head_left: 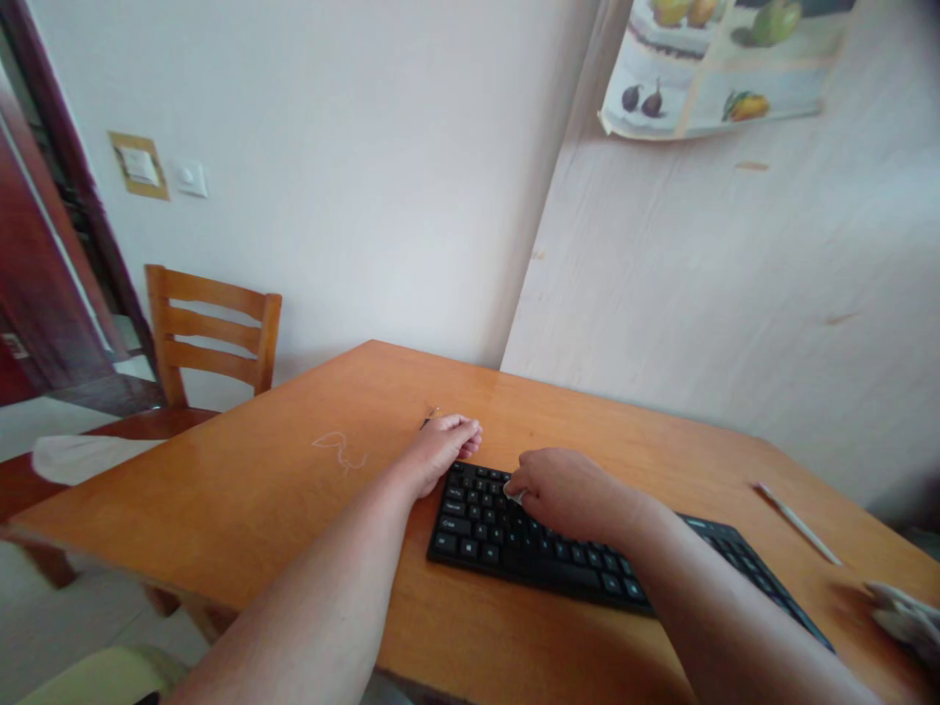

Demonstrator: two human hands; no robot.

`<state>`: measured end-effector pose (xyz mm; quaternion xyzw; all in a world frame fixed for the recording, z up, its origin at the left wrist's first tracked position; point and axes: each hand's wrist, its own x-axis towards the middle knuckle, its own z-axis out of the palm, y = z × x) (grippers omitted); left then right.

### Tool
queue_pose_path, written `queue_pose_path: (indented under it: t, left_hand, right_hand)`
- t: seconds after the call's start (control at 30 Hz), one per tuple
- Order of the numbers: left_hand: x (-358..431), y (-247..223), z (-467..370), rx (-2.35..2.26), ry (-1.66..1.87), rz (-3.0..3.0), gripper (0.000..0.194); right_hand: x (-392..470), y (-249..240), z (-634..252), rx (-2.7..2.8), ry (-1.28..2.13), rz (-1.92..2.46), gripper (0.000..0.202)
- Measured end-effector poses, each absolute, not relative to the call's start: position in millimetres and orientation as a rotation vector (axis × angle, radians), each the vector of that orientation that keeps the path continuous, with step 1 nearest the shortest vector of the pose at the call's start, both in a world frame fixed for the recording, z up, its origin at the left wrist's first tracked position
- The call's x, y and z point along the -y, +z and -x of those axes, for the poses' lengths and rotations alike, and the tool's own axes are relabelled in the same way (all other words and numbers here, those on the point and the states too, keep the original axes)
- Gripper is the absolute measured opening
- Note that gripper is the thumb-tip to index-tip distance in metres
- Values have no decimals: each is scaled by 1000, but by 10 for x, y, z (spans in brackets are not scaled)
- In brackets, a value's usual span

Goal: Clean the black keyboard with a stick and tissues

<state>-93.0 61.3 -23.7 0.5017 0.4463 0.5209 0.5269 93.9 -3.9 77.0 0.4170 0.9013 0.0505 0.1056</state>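
Note:
A black keyboard [514,563] lies at a slant on the wooden table, its right part partly hidden under my right forearm. My right hand [554,490] is over the upper keys, fingers closed on a small white piece that looks like tissue [514,493]. At the keyboard's upper left corner rests my left hand [445,450], its fingers curled together; what they hold, if anything, is hidden. Just behind that hand a small dark thing with a shiny tip [428,419] shows, mostly covered.
A thin white thread [342,450] is on the table [294,529] to the left. On the right are a pale pencil-like stick [797,524] and a crumpled greyish cloth [907,617]. A wooden chair [212,338] stands beyond the left edge; a wall [367,196] borders the far side.

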Motion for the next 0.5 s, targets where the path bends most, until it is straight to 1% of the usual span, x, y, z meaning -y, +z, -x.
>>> queue_pose_path:
  t: [0.2, 0.5]
  left_hand:
    - [-631, -254, 932, -1060, 1254, -1213, 33]
    - [-631, -266, 927, -1066, 1248, -1273, 30]
  right_hand:
    - [101, 772, -947, -2640, 147, -1234, 33]
    - [152, 526, -1000, -2687, 135, -1430, 28]
